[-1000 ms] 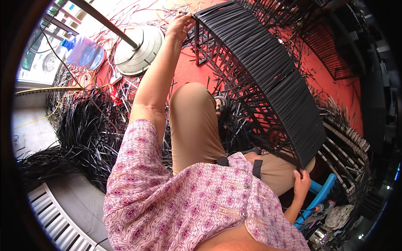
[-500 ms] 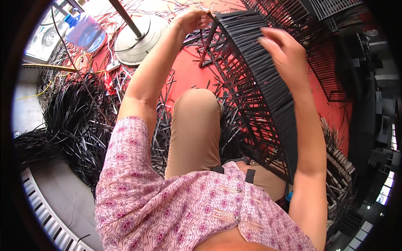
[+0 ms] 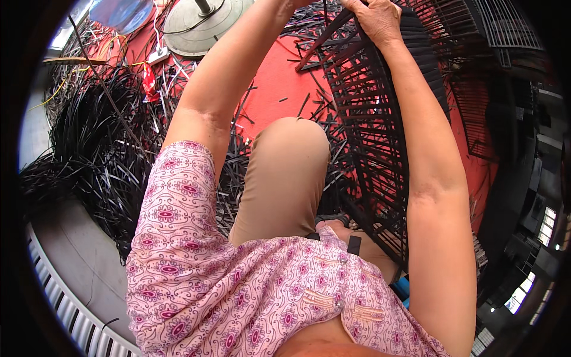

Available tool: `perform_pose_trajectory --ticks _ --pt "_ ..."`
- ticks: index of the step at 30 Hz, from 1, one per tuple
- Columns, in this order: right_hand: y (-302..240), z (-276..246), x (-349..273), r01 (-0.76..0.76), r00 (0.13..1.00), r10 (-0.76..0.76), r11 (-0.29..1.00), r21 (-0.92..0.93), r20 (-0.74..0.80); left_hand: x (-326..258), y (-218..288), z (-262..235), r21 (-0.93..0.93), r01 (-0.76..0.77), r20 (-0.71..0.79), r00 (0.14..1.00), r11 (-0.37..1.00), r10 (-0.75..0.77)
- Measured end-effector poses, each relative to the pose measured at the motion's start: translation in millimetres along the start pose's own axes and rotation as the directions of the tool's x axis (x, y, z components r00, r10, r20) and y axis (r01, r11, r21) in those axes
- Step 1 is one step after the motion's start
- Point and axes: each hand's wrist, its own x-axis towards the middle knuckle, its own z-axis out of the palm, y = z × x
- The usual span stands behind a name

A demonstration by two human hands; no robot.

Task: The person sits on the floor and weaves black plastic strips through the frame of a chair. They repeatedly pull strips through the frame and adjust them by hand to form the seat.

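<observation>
A black frame [image 3: 372, 128] with rows of thin bars stands tilted beside my bent knee. Flat black strips [image 3: 423, 56] cover its right side in close-set rows. My right hand [image 3: 380, 21] is at the frame's upper end, its fingers bent together at the picture's top edge; what they pinch is cut off or too small to make out. Only the base of my left hand [image 3: 288, 3] shows at the top edge, left of the frame's upper corner, and its fingers are out of the picture.
Loose black strips [image 3: 101, 128] lie heaped at the left and scattered over the red floor [image 3: 276, 89]. A round stand base [image 3: 199, 30], a blue water bottle [image 3: 122, 12] and a white power strip [image 3: 158, 56] are at the far left. More black frames [image 3: 470, 113] stand at right.
My right hand has moved up and left, from above the strip-covered side to the frame's upper end. The view has shifted, so my left hand has mostly slipped past the top edge.
</observation>
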Motion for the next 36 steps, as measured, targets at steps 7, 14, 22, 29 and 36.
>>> perform_pose_trajectory --ticks 7,14,22,29,36 --pt "6 7 3 0.016 1.000 -0.016 0.999 0.033 -0.005 -1 -26 10 -0.007 -0.108 0.018 0.994 0.994 0.109" --pt "5 11 5 -0.038 0.999 0.038 0.999 0.029 -0.004 12 -35 12 0.034 -0.203 0.106 0.974 0.979 0.199" --pt "5 6 3 -0.083 0.996 0.083 0.996 0.018 0.025 30 -18 4 0.078 -0.361 0.287 0.901 0.929 0.326" --pt "-11 -5 2 -0.086 0.994 0.075 0.984 0.159 0.074 34 -45 -35 0.134 -0.273 0.220 0.945 0.953 0.241" --pt "-2 1 2 -0.099 0.994 0.094 0.990 0.098 0.051 39 -139 -112 0.233 -0.001 0.116 0.993 0.973 -0.027"
